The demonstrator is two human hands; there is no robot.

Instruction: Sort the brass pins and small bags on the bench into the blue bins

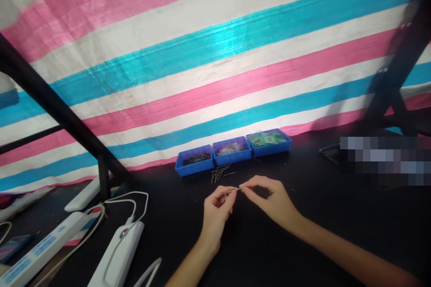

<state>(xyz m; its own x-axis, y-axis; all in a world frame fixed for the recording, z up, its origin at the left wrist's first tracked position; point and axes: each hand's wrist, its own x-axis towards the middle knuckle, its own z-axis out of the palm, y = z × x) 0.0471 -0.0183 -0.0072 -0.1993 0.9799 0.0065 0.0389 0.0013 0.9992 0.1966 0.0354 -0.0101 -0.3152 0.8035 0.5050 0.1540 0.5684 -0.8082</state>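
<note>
My left hand (217, 208) is closed in a pinch on a thin gold-coloured rod (232, 191). The fingertips of my right hand (269, 195) pinch at the rod's other end, where a small pale tip shows; whether that is a separate piece I cannot tell. Just beyond my hands, several similar thin rods (217, 174) lie loose on the black table (256, 251). Behind them stand three blue bins in a row: the left bin (195, 170) holds dark thin rods, the middle bin (232, 158) clear or whitish small pieces, and the right bin (274, 149) green packets.
At the left lie a white power strip (43, 249), a white power bank-like box (117, 255) with cables, and a phone (15, 247). A black frame leg (67, 116) rises there. A striped sheet (202, 76) hangs behind the table. A dark flat object (330, 153) lies at the right.
</note>
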